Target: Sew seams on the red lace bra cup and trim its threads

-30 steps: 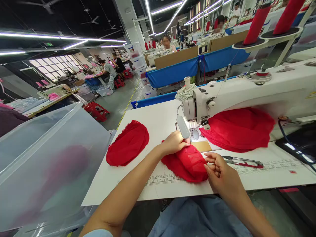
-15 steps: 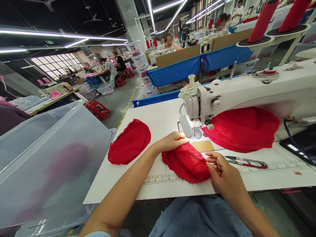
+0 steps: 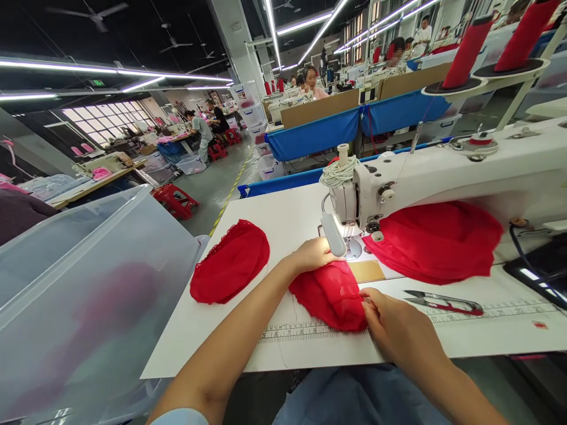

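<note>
A red fabric piece lies on the white sewing table between my hands. My left hand grips its upper edge close to the needle area of the sewing machine; the fingertips are partly hidden by a white lamp. At the cloth's right edge, my right hand pinches it between thumb and fingers. A second red fabric piece rests flat to the left. More red fabric lies under the machine's arm. Thread snips lie to the right of my right hand.
A ruler strip runs along the table's front. Large translucent plastic bins stand at the left. Red thread cones sit on a stand at the upper right. People work at other machines beyond a blue cloth trough.
My right hand has shifted slightly left and down with the cloth's right edge, and its fingers have closed more. My left hand stays near the needle. The view has tilted slightly.
</note>
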`<state>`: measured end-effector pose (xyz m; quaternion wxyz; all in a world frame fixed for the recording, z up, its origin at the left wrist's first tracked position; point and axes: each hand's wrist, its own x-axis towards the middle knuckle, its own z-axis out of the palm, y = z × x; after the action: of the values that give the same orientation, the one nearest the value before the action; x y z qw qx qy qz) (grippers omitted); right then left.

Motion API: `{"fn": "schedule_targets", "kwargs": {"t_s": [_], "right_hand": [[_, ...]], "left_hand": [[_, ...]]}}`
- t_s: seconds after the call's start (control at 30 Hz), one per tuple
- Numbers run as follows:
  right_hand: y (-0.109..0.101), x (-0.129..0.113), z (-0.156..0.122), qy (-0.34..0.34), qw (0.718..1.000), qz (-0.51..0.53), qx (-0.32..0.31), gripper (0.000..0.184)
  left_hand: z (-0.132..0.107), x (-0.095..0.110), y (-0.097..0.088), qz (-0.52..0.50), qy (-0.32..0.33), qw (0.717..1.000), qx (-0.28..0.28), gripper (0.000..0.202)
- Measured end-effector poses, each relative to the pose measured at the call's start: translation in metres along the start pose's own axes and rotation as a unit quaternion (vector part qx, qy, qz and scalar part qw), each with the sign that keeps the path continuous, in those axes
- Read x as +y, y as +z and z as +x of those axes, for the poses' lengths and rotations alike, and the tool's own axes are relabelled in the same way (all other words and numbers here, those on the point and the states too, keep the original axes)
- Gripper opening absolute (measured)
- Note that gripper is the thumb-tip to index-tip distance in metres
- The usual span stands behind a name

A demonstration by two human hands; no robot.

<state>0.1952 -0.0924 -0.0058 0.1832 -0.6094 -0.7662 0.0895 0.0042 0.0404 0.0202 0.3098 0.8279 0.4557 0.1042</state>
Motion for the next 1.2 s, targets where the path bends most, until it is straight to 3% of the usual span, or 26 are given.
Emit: {"fn": "schedule_targets", "kwargs": {"t_s": [0.13, 0.27, 0.33, 0.4, 0.57, 0.7, 0.8, 0.97, 1.2], "right_hand": [[-0.008, 0.008, 0.015, -0.102, 0.992, -0.072, -0.011, 0.025], [-0.011, 0.022, 0.042, -0.235, 0.967, -0.060, 0.074, 0.020], [-0.007, 0.028, 0.051, -0.316, 0.942, -0.039, 0.108, 0.030], [-0.001, 0.033, 0.056, -0.353, 0.928, -0.028, 0.117, 0.035], [0.011, 0.042, 0.055, -0.331, 0.936, -0.010, 0.119, 0.033], [0.012, 0.043, 0.055, -0.323, 0.939, -0.004, 0.118, 0.034], [0.013, 0.043, 0.057, -0.323, 0.938, 0.008, 0.127, 0.035], [0.016, 0.044, 0.058, -0.329, 0.934, 0.026, 0.133, 0.036], [0.021, 0.046, 0.057, -0.317, 0.940, 0.045, 0.114, 0.038]], "left_hand": [[0.005, -0.006, -0.001, 0.034, 0.010, 0.999, -0.007, 0.019], [0.010, -0.008, -0.004, 0.066, 0.026, 0.997, -0.017, 0.018], [0.012, -0.008, -0.005, 0.081, 0.037, 0.996, -0.020, 0.019], [0.016, -0.009, -0.007, 0.095, 0.048, 0.994, -0.022, 0.019], [0.027, -0.013, -0.015, 0.123, 0.060, 0.991, 0.004, 0.019], [0.022, -0.006, -0.017, 0.147, 0.030, 0.985, 0.084, 0.015], [0.006, 0.008, -0.006, 0.139, -0.005, 0.980, 0.141, 0.016], [-0.016, 0.019, 0.022, 0.082, -0.051, 0.986, 0.134, 0.012], [-0.012, -0.002, 0.025, 0.143, 0.038, 0.982, 0.119, 0.023]]}}
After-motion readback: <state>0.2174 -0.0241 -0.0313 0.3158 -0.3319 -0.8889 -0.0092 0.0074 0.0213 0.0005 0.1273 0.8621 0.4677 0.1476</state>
